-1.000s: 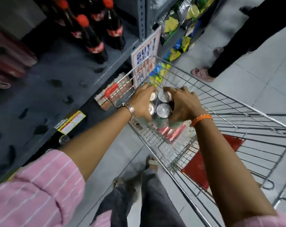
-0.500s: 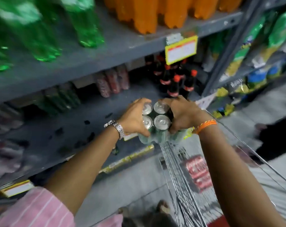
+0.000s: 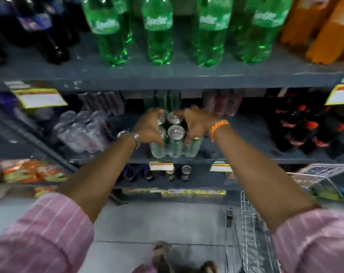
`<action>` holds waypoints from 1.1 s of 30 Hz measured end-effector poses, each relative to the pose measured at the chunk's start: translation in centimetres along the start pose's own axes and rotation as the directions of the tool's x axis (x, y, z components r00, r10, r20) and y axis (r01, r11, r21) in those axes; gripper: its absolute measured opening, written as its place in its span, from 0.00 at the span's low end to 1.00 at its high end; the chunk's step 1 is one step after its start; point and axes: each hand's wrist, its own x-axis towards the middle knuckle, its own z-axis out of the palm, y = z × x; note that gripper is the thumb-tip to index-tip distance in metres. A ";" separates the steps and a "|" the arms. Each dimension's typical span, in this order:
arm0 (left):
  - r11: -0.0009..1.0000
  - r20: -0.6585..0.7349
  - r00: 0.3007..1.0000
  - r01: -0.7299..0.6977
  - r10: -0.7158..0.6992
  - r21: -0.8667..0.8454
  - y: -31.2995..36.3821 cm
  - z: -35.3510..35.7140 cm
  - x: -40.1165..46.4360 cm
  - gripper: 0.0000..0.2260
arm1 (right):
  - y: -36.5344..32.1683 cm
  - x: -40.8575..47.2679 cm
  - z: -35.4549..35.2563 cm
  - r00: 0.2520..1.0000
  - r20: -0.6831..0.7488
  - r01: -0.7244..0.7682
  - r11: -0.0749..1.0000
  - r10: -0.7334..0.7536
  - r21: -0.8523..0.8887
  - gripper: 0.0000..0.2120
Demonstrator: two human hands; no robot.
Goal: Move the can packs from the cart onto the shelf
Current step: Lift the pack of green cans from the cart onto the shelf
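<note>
A shrink-wrapped pack of green cans (image 3: 174,140) with silver tops is at the front edge of the grey middle shelf (image 3: 246,133). My left hand (image 3: 148,128) grips its left side and my right hand (image 3: 195,124) grips its right side. Whether the pack's base rests on the shelf or hovers just above it, I cannot tell. The wire cart (image 3: 252,229) stands at the lower right, and its inside is mostly out of view.
Clear-wrapped can packs (image 3: 82,131) sit on the same shelf to the left, dark bottles with red caps (image 3: 305,127) to the right. More can packs line the back. Green bottles (image 3: 159,30) stand on the shelf above. Small bottles (image 3: 177,172) sit below.
Both hands lifted the can pack out of the cart and carried it left and forward to the middle shelf's front edge. The view swung from the cart to the shelves.
</note>
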 end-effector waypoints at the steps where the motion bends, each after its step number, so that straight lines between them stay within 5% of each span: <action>1: 0.999 0.000 1.000 0.030 -0.030 0.013 -0.9 -0.5 -0.1 0.53 | -0.9 0.9 0.1 1.000 0.004 0.012 1.000 -0.012 -0.004 0.47; 15: 0.986 0.013 0.985 0.169 -0.169 -0.001 -7.4 -1.4 2.5 0.54 | -3.6 9.0 3.3 1.000 0.002 0.030 0.999 -0.030 0.025 0.46; 26: 0.983 0.043 0.987 0.151 -0.156 0.108 -9.0 -0.8 3.3 0.55 | -2.2 9.8 3.9 0.996 0.091 -0.025 0.988 0.011 0.149 0.58; 33: 0.989 -0.315 0.945 0.048 -0.091 -0.140 -5.3 0.5 -0.2 0.38 | 3.1 5.7 2.3 0.994 -0.074 -0.027 0.846 0.078 0.533 0.50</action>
